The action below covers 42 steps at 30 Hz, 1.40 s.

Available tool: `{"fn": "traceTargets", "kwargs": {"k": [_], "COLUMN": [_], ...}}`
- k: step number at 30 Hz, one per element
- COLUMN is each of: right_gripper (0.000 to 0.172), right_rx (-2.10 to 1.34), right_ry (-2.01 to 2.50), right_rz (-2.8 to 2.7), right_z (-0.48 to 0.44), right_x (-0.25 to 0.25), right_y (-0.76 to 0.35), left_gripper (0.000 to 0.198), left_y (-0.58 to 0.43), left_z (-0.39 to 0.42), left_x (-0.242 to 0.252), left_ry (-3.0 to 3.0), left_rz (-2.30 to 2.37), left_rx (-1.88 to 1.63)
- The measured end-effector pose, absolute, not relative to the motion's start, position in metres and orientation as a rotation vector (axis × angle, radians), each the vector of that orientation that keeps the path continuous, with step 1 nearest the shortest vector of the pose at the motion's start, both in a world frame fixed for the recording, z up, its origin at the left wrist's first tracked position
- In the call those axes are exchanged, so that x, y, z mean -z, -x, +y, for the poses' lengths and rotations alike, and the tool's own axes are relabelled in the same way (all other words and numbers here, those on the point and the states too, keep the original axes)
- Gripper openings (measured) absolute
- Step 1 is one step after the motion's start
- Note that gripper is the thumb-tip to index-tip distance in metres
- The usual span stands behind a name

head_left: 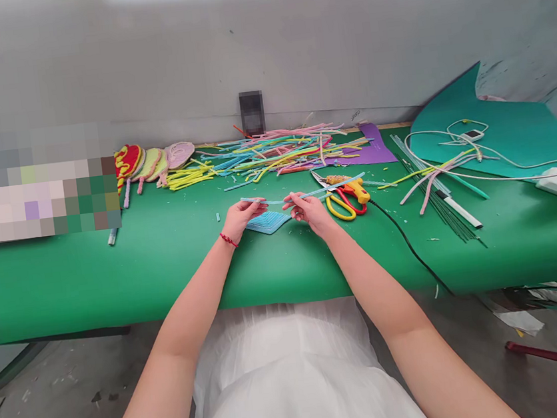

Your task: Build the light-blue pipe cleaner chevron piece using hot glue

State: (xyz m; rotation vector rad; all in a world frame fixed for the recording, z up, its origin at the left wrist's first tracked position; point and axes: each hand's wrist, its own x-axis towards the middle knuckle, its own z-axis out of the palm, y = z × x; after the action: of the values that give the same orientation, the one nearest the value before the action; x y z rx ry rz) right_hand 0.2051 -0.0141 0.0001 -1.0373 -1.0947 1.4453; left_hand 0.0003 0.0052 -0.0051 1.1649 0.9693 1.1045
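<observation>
Scissors (343,208) (yellow-handled) beside right hand (309,211) pinching blue strip (276,202).

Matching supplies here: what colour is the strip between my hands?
The strip is light blue, clearest in the head view.

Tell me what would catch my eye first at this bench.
First the bright green table, then the tangled heap of coloured strips along its far edge. At the middle, the left hand and right hand pinch a pale blue strip just over a blue woven square, with yellow-handled scissors to the right.
</observation>
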Motion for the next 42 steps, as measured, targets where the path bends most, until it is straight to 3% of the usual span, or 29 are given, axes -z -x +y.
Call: {"fn": "traceTargets", "kwargs": {"k": [6,10,14,18,24,33,42], "right_gripper": [0.045,0.045,0.044,0.044,0.044,0.044,0.043], "right_rx": [-1.4,-1.37,-1.246,-1.203,-1.225,-1.208,-1.231], "right_ry": [1.068,1.065,1.071,1.065,1.085,1.104,1.071], "right_rz": [-1.027,-0.991,-0.866,-0.827,-0.865,-0.855,-0.817], "right_z": [-0.014,-0.013,-0.009,-0.007,-0.009,-0.007,-0.008], "right_x": [-0.003,-0.003,-0.002,-0.004,-0.005,-0.003,-0.004], "right_y": [-0.208,-0.209,-0.213,-0.216,-0.213,-0.215,-0.216], "left_gripper": [0.047,0.033,0.017,0.022,0.024,0.018,0.04], "left_y": [-0.003,-0.003,0.011,0.028,0.024,0.026,0.017], "left_z": [0.004,0.004,0.009,0.012,0.01,0.014,0.007], "left_x": [0.005,0.007,0.005,0.004,0.011,0.013,0.0], "left_ry": [-1.317,-1.536,-1.832,-1.88,-2.051,-1.93,-1.25], "left_rz": [1.059,1.142,1.545,1.773,1.676,1.461,1.18], "left_rx": [-1.017,-0.962,-1.033,-0.837,-0.551,-0.746,-0.843]}}
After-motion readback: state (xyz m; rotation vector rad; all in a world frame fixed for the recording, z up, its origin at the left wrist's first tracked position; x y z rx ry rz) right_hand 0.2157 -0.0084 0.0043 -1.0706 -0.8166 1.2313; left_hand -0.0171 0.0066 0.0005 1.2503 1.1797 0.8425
